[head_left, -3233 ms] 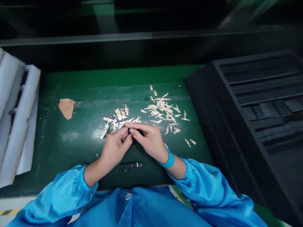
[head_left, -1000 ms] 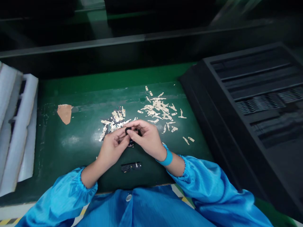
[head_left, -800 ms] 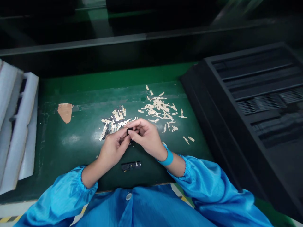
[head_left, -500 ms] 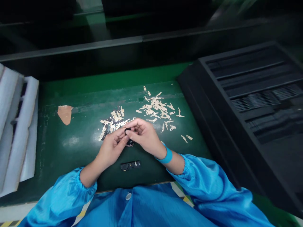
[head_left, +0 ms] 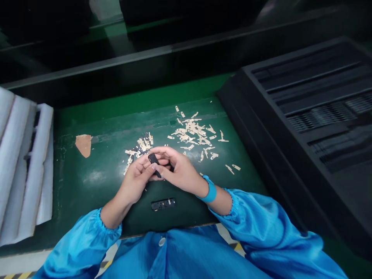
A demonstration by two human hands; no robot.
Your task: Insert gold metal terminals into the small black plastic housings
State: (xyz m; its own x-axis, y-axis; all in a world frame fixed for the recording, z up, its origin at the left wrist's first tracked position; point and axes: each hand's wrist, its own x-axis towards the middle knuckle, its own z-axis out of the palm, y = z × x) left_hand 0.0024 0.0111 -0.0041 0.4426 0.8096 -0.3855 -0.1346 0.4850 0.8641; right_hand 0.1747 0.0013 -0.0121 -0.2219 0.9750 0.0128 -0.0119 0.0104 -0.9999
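Note:
Between my two hands is a small black plastic module (head_left: 153, 158), tilted, with its smooth dark face showing. My left hand (head_left: 138, 175) is closed on its left side, with the thumb at its edge. My right hand (head_left: 178, 169) grips it from the right, thumb pressed on top and fingers curled around the far side; part of the module is hidden by the fingers. A second black module (head_left: 163, 204) with small gold contacts lies flat on the green table below my hands. Just beyond my left hand lies a pile of small cream and black strips (head_left: 143, 144).
Farther right is a larger scatter of small cream strips (head_left: 190, 131). A brown patch (head_left: 83, 145) marks the green table (head_left: 107, 186) on the left. White foam sheets (head_left: 40, 162) stand at the left edge; black slotted trays (head_left: 247, 104) fill the right.
The held black module has been turned, so more of its long smooth face shows. Both hands stay together on it. The view has shifted slightly.

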